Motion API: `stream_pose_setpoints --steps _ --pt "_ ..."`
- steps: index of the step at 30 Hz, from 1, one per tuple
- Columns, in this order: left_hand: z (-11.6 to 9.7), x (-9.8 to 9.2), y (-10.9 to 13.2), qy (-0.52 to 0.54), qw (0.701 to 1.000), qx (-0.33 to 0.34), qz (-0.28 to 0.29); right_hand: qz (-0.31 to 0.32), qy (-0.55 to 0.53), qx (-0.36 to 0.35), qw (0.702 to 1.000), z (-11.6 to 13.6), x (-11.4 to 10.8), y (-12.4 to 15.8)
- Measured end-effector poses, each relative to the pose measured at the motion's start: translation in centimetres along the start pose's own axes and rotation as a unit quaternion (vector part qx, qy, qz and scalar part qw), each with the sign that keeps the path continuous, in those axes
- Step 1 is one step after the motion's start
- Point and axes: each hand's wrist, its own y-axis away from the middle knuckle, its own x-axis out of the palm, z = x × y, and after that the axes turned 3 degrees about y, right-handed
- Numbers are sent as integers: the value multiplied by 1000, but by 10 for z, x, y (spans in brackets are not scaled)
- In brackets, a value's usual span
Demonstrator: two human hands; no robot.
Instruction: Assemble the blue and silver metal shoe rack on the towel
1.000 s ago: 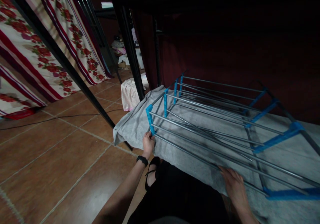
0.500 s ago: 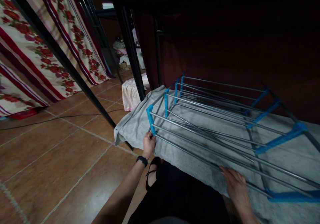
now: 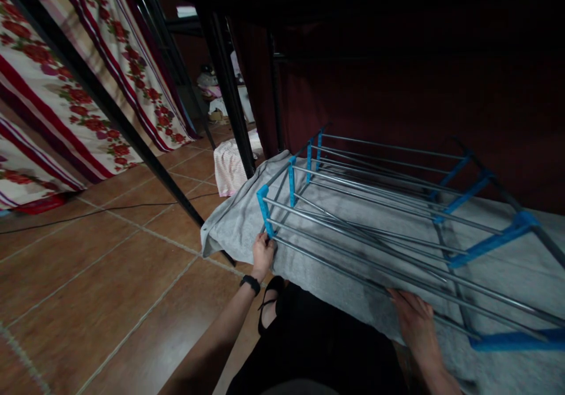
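A rack of grey metal tubes (image 3: 353,224) with blue plastic connectors (image 3: 291,184) lies on a grey cloth (image 3: 238,221) spread over a low bed. My left hand (image 3: 263,252), with a dark band at the wrist, is closed around the rack's near left corner, just below a blue connector. Farther right, my right hand (image 3: 412,318) grips the lowest front tube, its fingers wrapped over it from above. Part of the rack's right end runs out of the picture.
Black bed posts (image 3: 225,89) and a slanting black pole (image 3: 132,130) stand at the left. A flowered curtain (image 3: 79,89) hangs beyond them. A black cable (image 3: 132,205) crosses the tiled floor (image 3: 110,277). A dark red cloth (image 3: 397,95) hangs behind the rack.
Both hands keep their hold on the rack. The rack's right end appears very slightly higher in the picture; the view has shifted a little.
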Motion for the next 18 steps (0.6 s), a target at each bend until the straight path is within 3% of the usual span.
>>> stream_pose_setpoints --steps 3,9,10,12,13,15,18 --pt "-4 -3 -1 1 1000 1 4 -15 -5 21 1000 11 -2 -6" --pt "-9 -7 1 3 998 -1 56 -19 2 98 995 46 -29 -26" --pt "-12 -5 4 -15 999 16 41 -16 2 107 994 48 -32 -29" --pt "-23 1 15 -48 996 68 -36 -13 2 125 992 49 -33 -32" --pt "-32 4 23 -56 991 112 -47 -13 2 132 991 50 -33 -33" --pt "-54 15 41 -67 974 214 -18 -17 -1 144 989 50 -33 -34" --pt "-87 43 60 -63 927 353 106 -21 -12 156 987 51 -32 -36"
